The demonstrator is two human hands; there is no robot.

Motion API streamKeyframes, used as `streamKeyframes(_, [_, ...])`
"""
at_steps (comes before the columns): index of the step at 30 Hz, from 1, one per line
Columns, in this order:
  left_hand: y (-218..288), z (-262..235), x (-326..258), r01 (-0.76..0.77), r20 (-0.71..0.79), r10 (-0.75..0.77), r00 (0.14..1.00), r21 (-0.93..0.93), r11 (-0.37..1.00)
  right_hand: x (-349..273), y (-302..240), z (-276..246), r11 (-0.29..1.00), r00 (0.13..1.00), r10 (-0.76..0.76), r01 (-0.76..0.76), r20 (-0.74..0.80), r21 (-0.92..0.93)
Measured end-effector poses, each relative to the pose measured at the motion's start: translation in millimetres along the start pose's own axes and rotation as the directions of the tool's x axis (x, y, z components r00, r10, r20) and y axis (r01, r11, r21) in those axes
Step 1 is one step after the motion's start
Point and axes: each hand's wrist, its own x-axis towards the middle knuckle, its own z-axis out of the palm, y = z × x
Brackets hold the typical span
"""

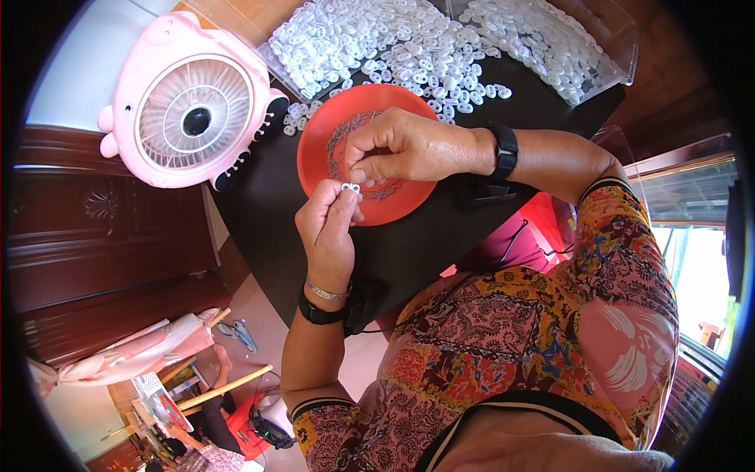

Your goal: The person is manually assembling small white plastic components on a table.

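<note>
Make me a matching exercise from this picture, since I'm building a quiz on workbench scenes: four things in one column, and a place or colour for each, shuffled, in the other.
Things:
1. fan
2. red plate
3. small white piece
4. white plastic pieces

Places and colours:
A. heaped at the far side of the black table
B. pink, standing at the table's left edge
C. pinched between the fingertips of the left hand and the right hand
D. lying flat under both hands

Pairs: 1-B, 2-D, 3-C, 4-A
</note>
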Motion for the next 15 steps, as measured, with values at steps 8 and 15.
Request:
streamKeyframes(8, [-1.7, 3.4, -1.1, -0.038, 0.008, 0.037, 0.999, 0.083, 0.996, -1.3, 0.9, -0.1, 0.994, 0.999, -0.046, 0.045, -0.009, -0.099])
streamKeyframes(15, [-2.2, 8.9, -4.0, -0.039, -0.039, 0.042, 0.998, 0.077, 0.996, -2.5, -1.6, 4.1, 0.99, 0.997, -0.072, 0.069, -0.018, -0.119])
